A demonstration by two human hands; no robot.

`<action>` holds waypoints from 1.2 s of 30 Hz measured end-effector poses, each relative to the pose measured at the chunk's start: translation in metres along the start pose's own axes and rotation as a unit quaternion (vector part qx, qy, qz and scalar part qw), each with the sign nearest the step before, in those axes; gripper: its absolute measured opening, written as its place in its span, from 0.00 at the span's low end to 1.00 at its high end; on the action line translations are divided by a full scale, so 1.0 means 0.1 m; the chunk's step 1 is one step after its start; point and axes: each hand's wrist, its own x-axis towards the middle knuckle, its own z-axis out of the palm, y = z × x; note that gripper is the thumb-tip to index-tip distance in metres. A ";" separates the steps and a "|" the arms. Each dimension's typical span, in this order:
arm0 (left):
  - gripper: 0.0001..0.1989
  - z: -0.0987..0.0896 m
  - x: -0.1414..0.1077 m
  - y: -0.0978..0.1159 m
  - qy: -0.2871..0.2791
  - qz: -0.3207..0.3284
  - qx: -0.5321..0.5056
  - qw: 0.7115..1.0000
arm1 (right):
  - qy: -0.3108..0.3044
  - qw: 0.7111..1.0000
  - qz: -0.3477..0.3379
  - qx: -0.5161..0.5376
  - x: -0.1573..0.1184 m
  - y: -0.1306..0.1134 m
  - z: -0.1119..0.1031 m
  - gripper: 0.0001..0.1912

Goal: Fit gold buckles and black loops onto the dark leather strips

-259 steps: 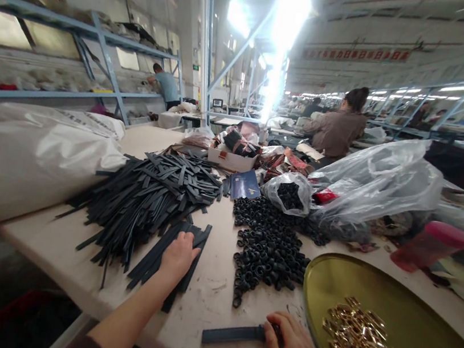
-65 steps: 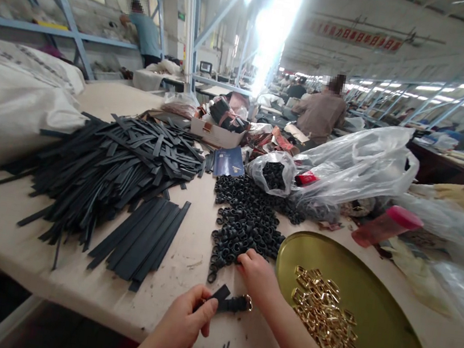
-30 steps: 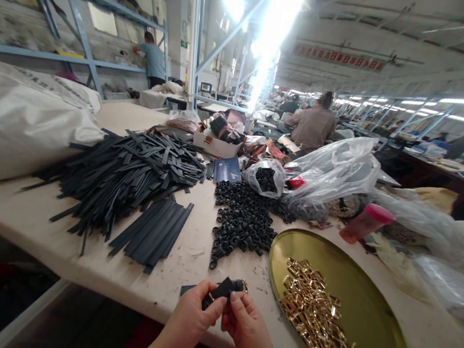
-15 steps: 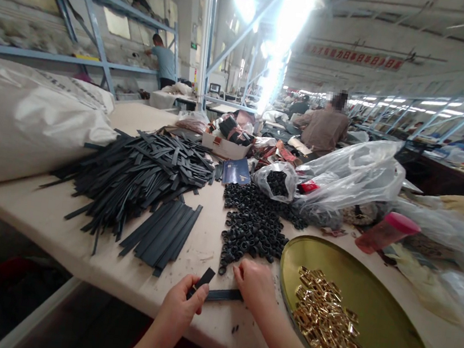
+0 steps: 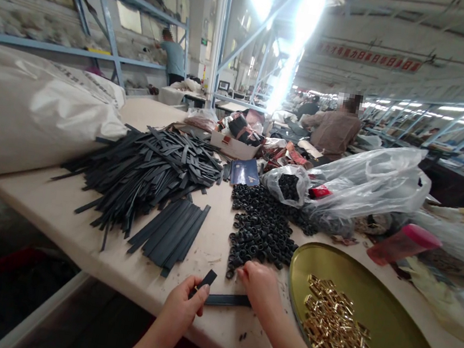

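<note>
My left hand (image 5: 183, 302) is closed on a black strip (image 5: 228, 300), thumb on top. One end of the strip sticks up past the thumb, and the other length runs right, under my right wrist. My right hand (image 5: 261, 286) is at the near edge of a heap of small black loops (image 5: 260, 233), its fingers curled together. Whatever those fingertips pinch, if anything, is hidden. A neat row of black strips (image 5: 172, 232) lies left of the loops, in front of a large loose pile of strips (image 5: 159, 164).
On the right, a gold tray (image 5: 394, 312) bears many gold metal buckles (image 5: 335, 327). Behind are a pink-lidded cup (image 5: 405, 244), clear plastic bags (image 5: 370, 170), a blue booklet (image 5: 245, 172) and a white box (image 5: 233, 146). A big white sack (image 5: 36, 118) stands left. Other people work farther off.
The whole view has shifted slightly, so things appear farther right. My hands stay almost as they were: the left on the strip, the right by the loops.
</note>
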 end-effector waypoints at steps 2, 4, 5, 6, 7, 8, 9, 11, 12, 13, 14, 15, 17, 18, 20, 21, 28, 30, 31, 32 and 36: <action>0.15 -0.01 -0.01 0.01 0.007 -0.003 -0.009 1.000 | -0.004 1.000 0.008 0.023 0.01 0.02 0.00 0.08; 0.15 -0.03 0.00 0.03 0.012 -0.004 -0.017 1.000 | 0.000 0.999 0.012 0.046 0.02 0.00 -0.01 0.05; 0.15 -0.03 0.00 0.04 0.013 -0.003 -0.020 1.000 | 0.003 0.998 0.011 0.058 0.03 -0.04 -0.02 0.04; 0.16 -0.04 0.01 0.04 0.015 -0.001 -0.023 1.000 | 0.006 0.998 0.006 0.070 0.04 -0.08 -0.02 0.04; 0.16 -0.05 0.02 0.04 0.016 0.000 -0.026 1.000 | 0.008 0.997 0.000 0.081 0.06 -0.14 -0.02 0.04; 0.17 -0.06 0.03 0.05 0.017 0.002 -0.027 0.999 | 0.010 0.996 -0.008 0.091 0.08 -0.21 -0.01 0.05; 0.17 -0.07 0.04 0.04 0.018 0.003 -0.028 0.999 | 0.010 0.995 -0.017 0.099 0.10 -0.27 0.00 0.05; 0.17 -0.10 0.05 0.03 0.020 0.005 -0.030 0.999 | 0.007 0.994 -0.034 0.107 0.14 -0.38 0.02 0.07; 0.17 -0.11 0.05 0.03 0.021 0.005 -0.031 0.999 | 0.006 0.993 -0.041 0.108 0.15 -0.41 0.03 0.07; 0.17 -0.13 0.04 0.02 0.022 0.003 -0.032 0.999 | 0.007 0.993 -0.046 0.107 0.16 -0.43 0.04 0.08; 0.17 -0.14 0.03 0.01 0.024 0.001 -0.034 0.999 | 0.007 0.993 -0.049 0.104 0.15 -0.42 0.04 0.09; 0.17 -0.15 0.03 0.00 0.026 -0.003 -0.035 0.999 | 0.006 0.994 -0.052 0.100 0.14 -0.39 0.03 0.10; 0.18 -0.17 0.02 0.00 0.028 -0.011 -0.037 0.999 | -0.005 0.994 -0.060 0.086 0.11 -0.31 0.02 0.10; 0.18 -0.17 0.01 0.00 0.028 -0.014 -0.037 0.999 | -0.015 0.995 -0.065 0.078 0.09 -0.27 0.01 0.10; 0.17 -0.16 0.01 0.01 0.022 -0.016 -0.035 0.999 | -0.036 0.994 -0.080 0.066 0.06 -0.21 0.00 0.09; 0.17 -0.15 0.01 0.01 0.016 -0.016 -0.034 0.999 | -0.044 0.993 -0.085 0.062 0.05 -0.19 0.01 0.08; 0.16 -0.09 0.00 0.00 -0.017 -0.022 -0.006 1.000 | -0.071 0.987 -0.071 0.125 0.07 -0.15 0.05 0.11; 0.15 -0.07 -0.03 0.02 -0.016 -0.007 0.007 1.000 | -0.065 0.981 -0.056 0.172 0.05 -0.13 0.03 0.11; 0.14 -0.06 -0.06 0.04 -0.015 0.008 0.018 1.000 | -0.060 0.977 -0.048 0.201 0.02 -0.13 0.00 0.10; 0.14 -0.04 -0.08 0.07 -0.014 0.027 0.031 0.999 | -0.057 0.970 -0.040 0.233 -0.01 -0.13 -0.03 0.09; 0.14 0.07 -0.19 0.23 -0.018 0.087 0.084 0.993 | -0.074 0.917 0.000 0.391 -0.25 -0.18 -0.16 0.09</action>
